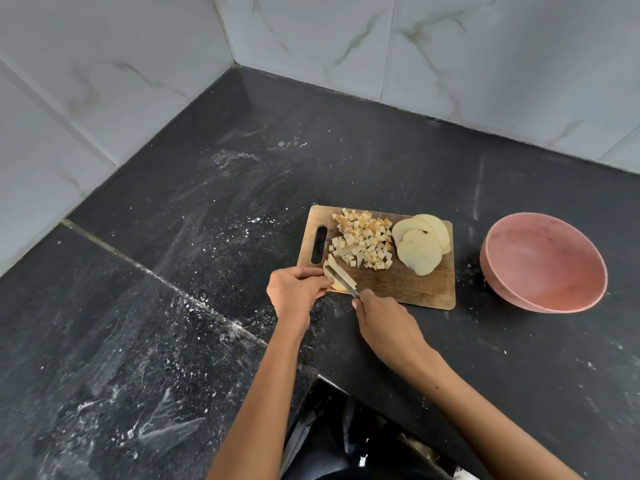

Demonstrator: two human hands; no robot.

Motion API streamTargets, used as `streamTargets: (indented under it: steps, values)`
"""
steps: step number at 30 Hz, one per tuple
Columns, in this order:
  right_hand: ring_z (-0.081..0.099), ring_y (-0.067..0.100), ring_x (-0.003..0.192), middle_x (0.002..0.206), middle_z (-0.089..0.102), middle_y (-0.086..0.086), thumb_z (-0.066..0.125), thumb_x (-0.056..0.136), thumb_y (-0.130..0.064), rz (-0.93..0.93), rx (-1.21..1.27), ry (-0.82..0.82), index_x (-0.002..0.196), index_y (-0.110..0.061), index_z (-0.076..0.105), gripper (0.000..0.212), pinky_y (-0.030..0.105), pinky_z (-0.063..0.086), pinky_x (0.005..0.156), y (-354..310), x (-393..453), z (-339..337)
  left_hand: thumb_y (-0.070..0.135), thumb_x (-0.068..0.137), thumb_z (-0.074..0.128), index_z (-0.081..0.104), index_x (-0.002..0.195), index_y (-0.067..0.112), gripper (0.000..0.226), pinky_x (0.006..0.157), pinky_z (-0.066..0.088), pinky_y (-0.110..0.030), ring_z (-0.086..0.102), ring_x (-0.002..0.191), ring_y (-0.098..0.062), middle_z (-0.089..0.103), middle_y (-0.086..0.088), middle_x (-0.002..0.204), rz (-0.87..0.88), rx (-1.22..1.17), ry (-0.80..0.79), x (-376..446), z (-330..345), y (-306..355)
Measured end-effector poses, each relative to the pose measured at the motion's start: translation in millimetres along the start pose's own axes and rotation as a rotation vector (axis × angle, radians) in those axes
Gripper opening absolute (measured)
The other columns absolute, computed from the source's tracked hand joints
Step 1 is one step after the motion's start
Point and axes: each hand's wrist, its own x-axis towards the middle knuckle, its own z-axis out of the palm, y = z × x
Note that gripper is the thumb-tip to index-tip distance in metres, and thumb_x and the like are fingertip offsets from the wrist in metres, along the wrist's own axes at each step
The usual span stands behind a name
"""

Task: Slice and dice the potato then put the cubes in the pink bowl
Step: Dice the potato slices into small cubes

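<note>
Your left hand [294,284] pins a potato slice [337,280] at the board's [408,289] near left corner; your right hand [384,318] grips the knife [343,279] across it. Cubes [363,244] lie behind, the bowl [543,261] right on the desk [207,271].

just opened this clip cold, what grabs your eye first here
The wooden cutting board on the dark counter draws the eye: a heap of potato cubes at its far left, a fan of uncut potato slices at its far right. At the near left corner the left hand pins a slice while the right hand works a knife through it. To the right of the board sits the pink bowl, empty.
</note>
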Motion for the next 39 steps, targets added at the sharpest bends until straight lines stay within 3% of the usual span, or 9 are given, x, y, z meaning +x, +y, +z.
streamTargets:
  steps: [10, 14, 19, 22, 28, 32, 35, 37, 39]
  values:
    - [0.059, 0.031, 0.094, 0.105, 0.06, 0.012, 0.029, 0.104, -0.02, 0.059, -0.111, -0.032, 0.114, -0.011, 0.04, 0.017, 0.036, 0.037, 0.066, -7.6, 7.0, 8.8, -0.011, 0.067, 0.08, 0.074, 0.077, 0.002, 0.017, 0.053, 0.053, -0.016, 0.068, 0.056, -0.012, 0.072, -0.012, 0.075, -0.011, 0.008, 0.016, 2.0, -1.1, -2.2]
    - [0.062, 0.03, 0.091, 0.102, 0.062, 0.011, 0.028, 0.104, -0.018, 0.106, -0.127, -0.07, 0.105, -0.014, 0.035, 0.007, 0.037, 0.041, 0.067, 6.0, -12.5, 12.0, -0.01, 0.067, 0.08, 0.074, 0.074, 0.004, 0.017, 0.054, 0.055, -0.017, 0.07, 0.06, -0.015, 0.072, -0.011, 0.076, -0.007, 0.012, 0.013, 2.3, -1.2, -2.7]
    - [0.062, 0.03, 0.094, 0.106, 0.062, 0.011, 0.033, 0.102, -0.012, 0.101, -0.156, -0.029, 0.117, -0.011, 0.039, 0.016, 0.037, 0.041, 0.068, -4.5, 2.6, 11.6, -0.01, 0.066, 0.081, 0.073, 0.071, 0.006, 0.019, 0.056, 0.056, -0.02, 0.071, 0.064, -0.02, 0.072, -0.011, 0.075, -0.015, 0.024, 0.016, 3.8, -1.0, -3.1]
    - [0.062, 0.031, 0.092, 0.104, 0.062, 0.012, 0.033, 0.101, -0.01, 0.048, -0.164, 0.01, 0.112, -0.01, 0.041, 0.014, 0.036, 0.038, 0.064, -14.5, 14.1, 11.1, -0.011, 0.066, 0.081, 0.073, 0.071, 0.006, 0.02, 0.056, 0.057, -0.021, 0.071, 0.063, -0.02, 0.072, -0.01, 0.075, -0.017, 0.018, 0.017, 3.9, -1.4, -3.1]
    - [0.06, 0.029, 0.09, 0.1, 0.06, 0.011, 0.027, 0.105, -0.023, 0.067, -0.13, -0.066, 0.103, -0.014, 0.036, 0.013, 0.037, 0.04, 0.067, 6.0, -2.8, 6.1, -0.009, 0.068, 0.08, 0.073, 0.074, 0.004, 0.016, 0.056, 0.057, -0.02, 0.07, 0.061, -0.016, 0.071, -0.005, 0.072, 0.029, 0.025, 0.029, 2.8, -0.1, -4.8]
    - [0.053, 0.023, 0.075, 0.083, 0.054, 0.002, 0.026, 0.105, -0.032, 0.019, -0.06, -0.085, 0.095, -0.017, 0.037, 0.021, 0.035, 0.042, 0.067, 26.9, -25.3, 1.4, -0.004, 0.072, 0.079, 0.075, 0.08, 0.002, 0.011, 0.063, 0.059, -0.026, 0.072, 0.067, -0.02, 0.073, -0.01, 0.077, 0.073, 0.045, -0.002, 4.2, -1.3, -9.0]
    - [0.055, 0.02, 0.072, 0.079, 0.057, -0.001, 0.03, 0.103, -0.039, 0.006, 0.04, 0.002, 0.09, -0.019, 0.043, 0.027, 0.037, 0.043, 0.064, 39.8, -28.9, -4.9, 0.005, 0.079, 0.076, 0.076, 0.089, 0.005, 0.009, 0.063, 0.058, -0.024, 0.071, 0.068, -0.014, 0.074, -0.006, 0.081, 0.211, 0.206, -0.062, 4.1, -9.4, -9.0]
    - [0.056, 0.019, 0.07, 0.075, 0.057, -0.002, 0.032, 0.103, -0.039, 0.042, 0.112, 0.082, 0.085, -0.021, 0.043, 0.028, 0.038, 0.042, 0.062, 47.8, -28.2, -8.8, 0.01, 0.08, 0.076, 0.075, 0.094, 0.015, 0.015, 0.072, 0.053, -0.019, 0.066, 0.077, -0.005, 0.072, 0.005, 0.09, 0.496, 0.574, -0.106, 7.5, -17.2, -4.4]
    - [0.054, 0.017, 0.066, 0.071, 0.056, -0.003, 0.033, 0.102, -0.038, 0.087, 0.152, 0.123, 0.08, -0.022, 0.041, 0.029, 0.035, 0.04, 0.058, 53.1, -27.8, -11.0, 0.011, 0.082, 0.072, 0.072, 0.107, 0.021, 0.027, 0.082, 0.048, -0.024, 0.056, 0.097, -0.006, 0.065, 0.01, 0.105, 0.808, 0.894, -0.192, 13.4, -23.0, 2.8]
